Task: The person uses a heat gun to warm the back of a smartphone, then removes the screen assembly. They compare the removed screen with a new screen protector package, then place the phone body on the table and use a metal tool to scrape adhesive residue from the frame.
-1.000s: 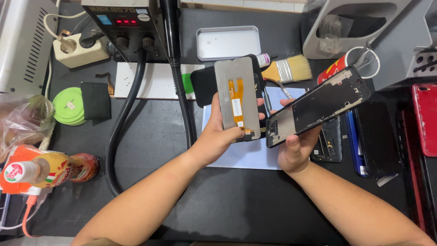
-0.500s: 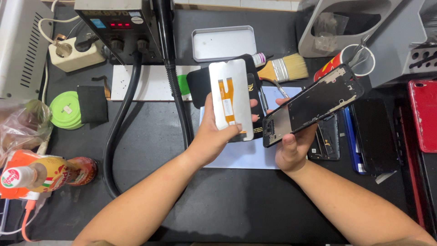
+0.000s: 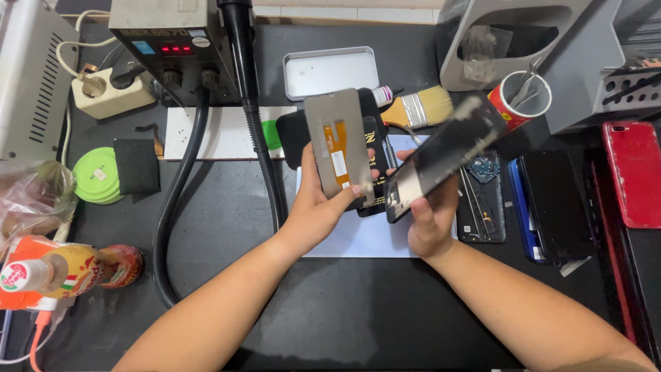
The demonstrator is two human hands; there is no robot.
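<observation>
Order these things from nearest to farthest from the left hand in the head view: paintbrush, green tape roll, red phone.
From the left hand:
1. Paintbrush, up and right, past the held panel.
2. Green tape roll, far left on the mat.
3. Red phone, at the far right edge.

Bright even overhead light, soft shadows; motion blur on right-held phone frame (image 3: 444,157)

Your left hand (image 3: 318,207) holding the screen panel (image 3: 339,146), phone frame (image 3: 444,157) to its right in your right hand (image 3: 430,224), brush (image 3: 418,110) behind both

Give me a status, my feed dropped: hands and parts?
Left hand grips screen panel. Right hand grips phone frame, blurred. Parts apart, nothing between.
</observation>
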